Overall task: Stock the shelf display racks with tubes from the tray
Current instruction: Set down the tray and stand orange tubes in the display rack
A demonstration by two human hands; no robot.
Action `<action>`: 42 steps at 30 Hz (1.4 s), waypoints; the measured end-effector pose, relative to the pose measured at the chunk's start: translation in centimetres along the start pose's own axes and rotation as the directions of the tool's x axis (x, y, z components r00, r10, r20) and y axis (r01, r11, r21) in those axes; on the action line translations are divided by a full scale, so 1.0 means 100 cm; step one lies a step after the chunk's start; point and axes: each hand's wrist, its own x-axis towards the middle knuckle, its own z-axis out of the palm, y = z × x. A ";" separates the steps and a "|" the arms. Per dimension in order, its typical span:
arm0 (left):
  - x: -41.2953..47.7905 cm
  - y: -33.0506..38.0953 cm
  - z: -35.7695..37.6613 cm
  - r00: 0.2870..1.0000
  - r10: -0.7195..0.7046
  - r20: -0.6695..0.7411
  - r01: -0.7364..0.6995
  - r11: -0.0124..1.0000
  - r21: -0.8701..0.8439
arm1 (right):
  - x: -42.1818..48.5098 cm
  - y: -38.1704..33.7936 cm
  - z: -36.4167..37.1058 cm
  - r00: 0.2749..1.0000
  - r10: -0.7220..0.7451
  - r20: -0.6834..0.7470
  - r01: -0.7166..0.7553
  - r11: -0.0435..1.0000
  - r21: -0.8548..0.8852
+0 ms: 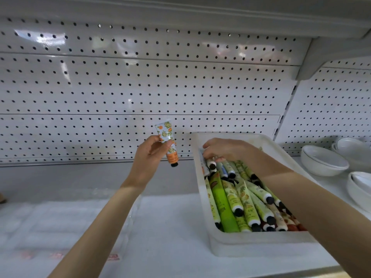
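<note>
left hand pinches orange tube | right hand fingers curled round pale tube in tray

Bare forearms; bare hands

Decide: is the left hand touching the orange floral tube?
Touching. The head view shows the left hand pinching the orange floral tube around its middle.
</note>
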 end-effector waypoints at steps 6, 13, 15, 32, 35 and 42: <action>0.002 -0.007 -0.006 1.000 -0.017 -0.023 0.018 1.000 0.010 | 0.002 0.021 -0.015 0.996 -0.050 0.077 0.024 0.950 0.311; -0.001 -0.007 -0.002 0.999 -0.039 0.001 0.039 0.999 -0.003 | -0.001 0.025 -0.006 0.987 -0.163 0.006 0.156 0.958 0.240; -0.002 -0.004 -0.002 0.999 -0.048 0.009 0.049 0.999 -0.007 | -0.004 0.025 -0.006 0.982 -0.186 0.019 0.172 0.939 0.299; -0.022 0.061 -0.023 0.994 0.011 0.110 -0.002 0.996 -0.088 | -0.083 -0.031 0.010 0.871 -0.459 -0.176 0.464 0.650 0.602; -0.028 0.061 -0.032 0.991 -0.018 0.131 0.029 0.996 -0.084 | -0.091 -0.029 0.030 0.887 -0.415 -0.200 0.447 0.669 0.594; -0.055 0.053 -0.045 0.988 -0.091 0.121 0.100 0.993 -0.069 | -0.106 -0.025 0.072 0.888 -0.359 -0.288 0.458 0.632 0.625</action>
